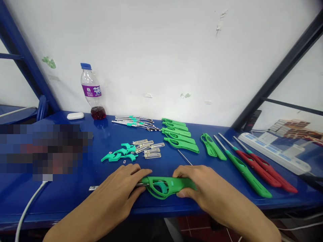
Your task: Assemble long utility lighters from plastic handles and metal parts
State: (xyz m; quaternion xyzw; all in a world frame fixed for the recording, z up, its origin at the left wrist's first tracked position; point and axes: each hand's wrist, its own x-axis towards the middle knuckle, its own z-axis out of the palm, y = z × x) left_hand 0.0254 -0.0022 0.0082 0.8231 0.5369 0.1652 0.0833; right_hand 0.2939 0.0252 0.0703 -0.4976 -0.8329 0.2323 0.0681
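L hand (123,185) grips front end of green lighter (182,184), R hand (199,182) its rear, prob. to steady it btwn them; teal triggers (132,157) lie beyond L grip, prob. for quick reach.

Left hand (125,184) and right hand (198,178) face inward, fingers (180,170) curled.

the one camera, worn on the head, looked forward and down across the desk (106,134) toward the wall (156,50), the left hand (127,186) and right hand (193,181) close below.
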